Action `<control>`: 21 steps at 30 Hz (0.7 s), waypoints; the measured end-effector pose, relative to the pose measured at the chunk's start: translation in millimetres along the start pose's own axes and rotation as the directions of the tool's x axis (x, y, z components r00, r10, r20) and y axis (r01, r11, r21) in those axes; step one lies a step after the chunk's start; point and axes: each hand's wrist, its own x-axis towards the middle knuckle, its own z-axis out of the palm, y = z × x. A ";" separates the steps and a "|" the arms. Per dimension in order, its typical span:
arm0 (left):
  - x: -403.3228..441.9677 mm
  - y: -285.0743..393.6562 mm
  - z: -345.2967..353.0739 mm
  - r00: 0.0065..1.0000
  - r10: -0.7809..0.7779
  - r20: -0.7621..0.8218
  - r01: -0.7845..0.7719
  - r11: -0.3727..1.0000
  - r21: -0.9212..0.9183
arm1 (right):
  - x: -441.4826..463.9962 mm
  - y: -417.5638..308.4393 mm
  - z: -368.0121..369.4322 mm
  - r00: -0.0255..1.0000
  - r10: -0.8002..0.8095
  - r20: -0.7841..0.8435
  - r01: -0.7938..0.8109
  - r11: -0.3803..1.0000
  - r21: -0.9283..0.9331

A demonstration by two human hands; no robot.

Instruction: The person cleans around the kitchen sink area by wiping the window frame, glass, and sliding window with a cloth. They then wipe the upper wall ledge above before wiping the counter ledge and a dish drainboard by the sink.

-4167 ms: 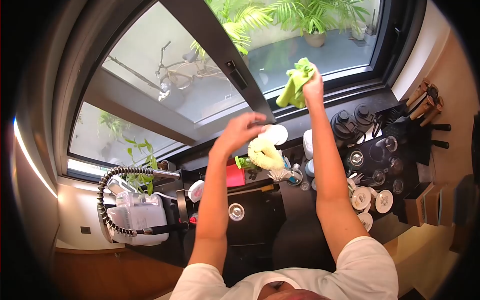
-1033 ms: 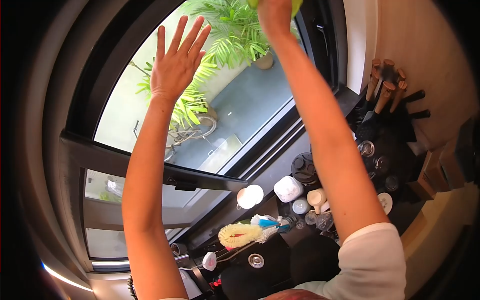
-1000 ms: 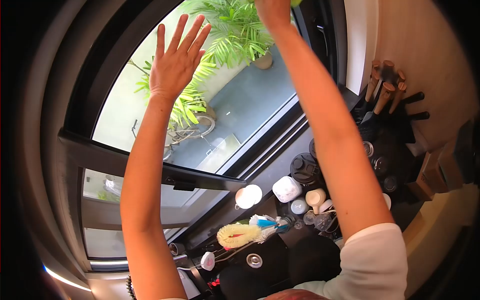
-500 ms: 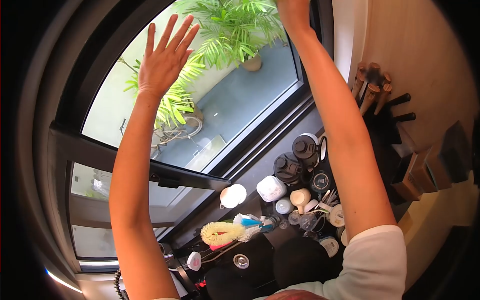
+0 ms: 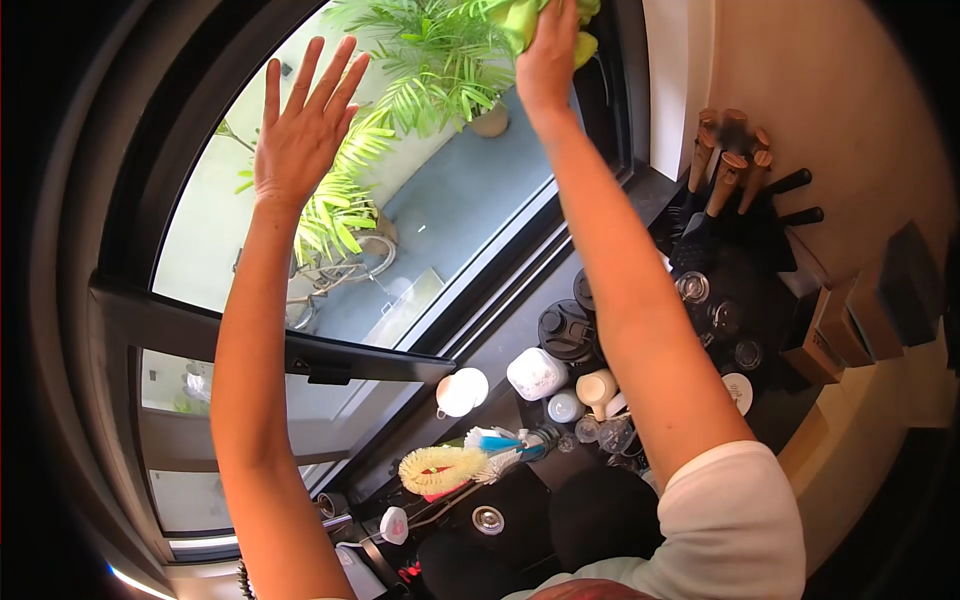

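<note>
Right hand (image 5: 548,68): my fingers clasped the cloth (image 5: 517,22).
Cloth: was bunched high before the window (image 5: 405,370).
Left hand (image 5: 299,150): my fingers were spread wide before it; contact I could not tell.
Below: the brush (image 5: 450,462) lay near the drain (image 5: 488,520).

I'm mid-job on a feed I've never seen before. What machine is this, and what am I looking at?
There's no machine: a person wears one camera on the head, looking forward and down. Both bare arms are the wearer's. The left hand is spread before a window; contact with the glass is unclear. The right hand holds a green cloth. On and around the dark counter are a yellow brush, a cream mug and wooden-handled utensils.
</note>
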 end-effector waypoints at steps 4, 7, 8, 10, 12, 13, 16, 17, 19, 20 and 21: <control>0.5 0.2 1.2 1.000 0.002 0.002 -0.002 1.000 0.007 | -92.1 45.9 23.2 0.959 0.285 -0.002 -0.282 0.948 -0.150; 0.3 0.4 1.5 1.000 0.002 -0.005 -0.002 1.000 0.018 | -147.6 83.8 19.2 0.744 0.634 -0.211 -0.654 0.756 -0.032; 0.6 0.9 2.3 1.000 -0.002 -0.011 0.003 1.000 0.025 | -146.1 86.9 5.2 0.428 0.881 -0.203 -0.854 0.468 0.229; 1.0 1.7 2.2 1.000 0.001 -0.028 0.000 0.999 0.044 | -142.2 117.5 -10.1 0.317 0.942 -0.113 -0.948 0.311 -0.067; 0.2 2.2 3.3 0.998 -0.004 -0.055 0.006 1.000 0.021 | -128.6 141.1 2.9 0.283 0.956 -0.080 -0.956 0.274 -0.106; 0.4 1.9 4.6 0.997 -0.004 -0.077 0.003 1.000 -0.012 | -111.1 128.5 10.2 0.166 0.977 -0.132 -0.975 0.183 0.124; 3.3 3.7 0.5 0.999 -0.010 -0.051 0.010 1.000 -0.004 | -124.2 105.2 3.3 0.563 0.812 -0.153 -0.826 0.555 -0.093; 3.8 6.8 -7.8 0.996 -0.037 0.083 0.027 0.993 0.119 | -135.4 109.1 4.3 0.553 0.818 -0.159 -0.822 0.567 0.054; 2.4 3.1 4.6 0.995 0.007 -0.099 -0.008 1.000 -0.017 | -172.9 139.2 8.2 0.439 0.859 -0.264 -0.889 0.458 0.009; 0.9 2.2 11.5 0.982 0.015 -0.186 -0.031 0.996 -0.085 | -181.6 146.7 -3.5 0.360 0.918 -0.164 -0.852 0.252 -0.459; 1.3 2.0 12.6 0.992 0.012 -0.129 -0.021 0.997 -0.068 | -194.0 168.8 -11.3 0.059 0.993 -0.103 -0.971 0.033 -0.237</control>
